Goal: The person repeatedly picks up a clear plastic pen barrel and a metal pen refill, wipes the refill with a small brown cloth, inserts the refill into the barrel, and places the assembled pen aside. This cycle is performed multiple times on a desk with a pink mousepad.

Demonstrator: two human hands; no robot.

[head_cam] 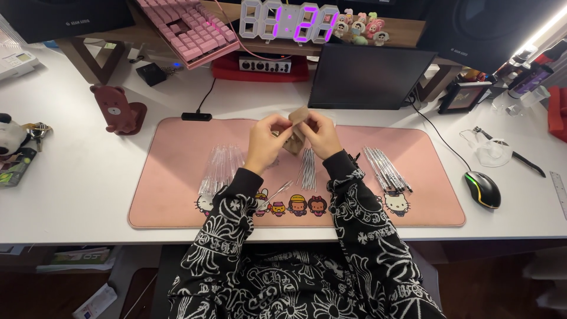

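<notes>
Item: brown box (296, 131), small, cardboard, likely light and crushable; best held at its edges. Raised above pink mat (177, 195), pinched between left hand (267, 139) and right hand (322, 133). Below the grip: thin rods (307, 170).

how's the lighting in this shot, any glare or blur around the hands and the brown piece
Head view: even, bright light on the white desk; a light strip blows out at top right. The purple clock digits glow, slightly bloomed. The left hand and right hand on the small brown piece are fairly sharp, with soft shadows on the pink mat. Edges bow from wide-angle distortion.
</notes>
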